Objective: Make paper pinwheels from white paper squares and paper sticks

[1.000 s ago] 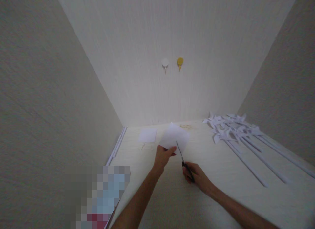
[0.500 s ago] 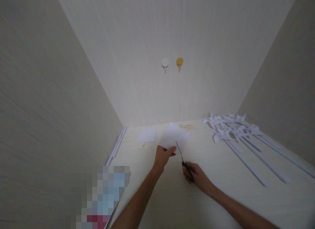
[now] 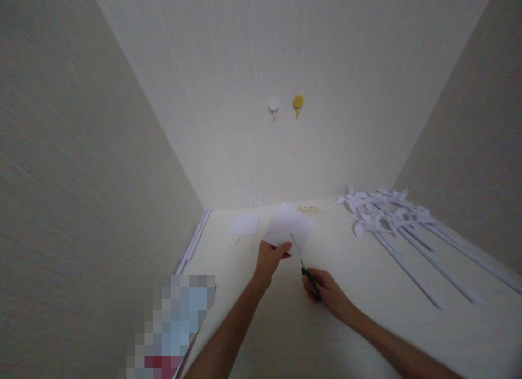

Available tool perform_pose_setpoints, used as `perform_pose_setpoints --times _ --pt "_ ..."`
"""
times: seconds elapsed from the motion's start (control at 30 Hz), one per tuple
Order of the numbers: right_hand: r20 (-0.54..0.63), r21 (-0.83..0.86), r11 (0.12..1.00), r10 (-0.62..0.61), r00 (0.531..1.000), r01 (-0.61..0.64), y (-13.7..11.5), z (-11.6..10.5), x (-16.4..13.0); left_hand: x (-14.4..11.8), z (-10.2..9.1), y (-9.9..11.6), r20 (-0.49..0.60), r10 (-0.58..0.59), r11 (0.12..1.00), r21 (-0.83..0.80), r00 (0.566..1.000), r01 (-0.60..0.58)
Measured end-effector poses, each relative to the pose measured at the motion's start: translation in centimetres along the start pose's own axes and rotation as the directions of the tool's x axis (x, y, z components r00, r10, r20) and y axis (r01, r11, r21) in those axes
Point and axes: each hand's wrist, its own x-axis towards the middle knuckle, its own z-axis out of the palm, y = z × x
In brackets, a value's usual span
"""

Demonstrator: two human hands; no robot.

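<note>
Pinched by its lower left edge, a square white sheet of paper (image 3: 286, 222) is in my left hand (image 3: 269, 258), thumb on top. My right hand (image 3: 320, 286) is closed round the black handles of a pair of scissors (image 3: 310, 281). The scissors point up and left, their blades at the lower right part of the sheet, and the visible blade lies over the paper. Whether the blades are fully closed is too small to tell. A second white paper sheet (image 3: 244, 224) lies flat on the white table (image 3: 277, 324), left of the held one.
White paper pinwheels (image 3: 371, 221) on rolled paper sticks (image 3: 411, 270) are heaped at the right. Rolled paper tubes (image 3: 194, 240) lie along the left wall. Small bits (image 3: 308, 209) are scattered at the back. A white hook (image 3: 273, 104) and a yellow hook (image 3: 298, 101) hang on the wall.
Very little differs. The right corner of the held sheet has shifted slightly left, and both hands stay almost in the same place.
</note>
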Motion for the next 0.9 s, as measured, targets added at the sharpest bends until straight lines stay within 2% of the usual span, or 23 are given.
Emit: perform_pose_setpoints --times 0.5,0.6,0.73,0.9 --pt "0.008 -0.008 1.000 -0.008 1.000 0.008 0.2 0.0 0.0 0.0 0.0 0.2 -0.034 -0.013 1.000 0.024 0.999 0.014" --pt "0.014 -0.010 1.000 -0.011 1.000 0.011 0.5 0.0 0.0 0.4 -0.7 0.5 -0.077 0.018 1.000 0.023 0.997 -0.016" --pt "0.029 -0.039 0.999 0.000 1.000 0.001 0.6 0.0 0.0 1.2 -2.1 1.4 -0.114 0.124 0.990 0.084 0.986 -0.114" --pt "0.044 -0.039 0.999 -0.005 0.999 0.007 0.2 0.0 0.0 1.6 -3.0 2.0 -0.081 0.136 0.979 0.161 0.987 -0.122"
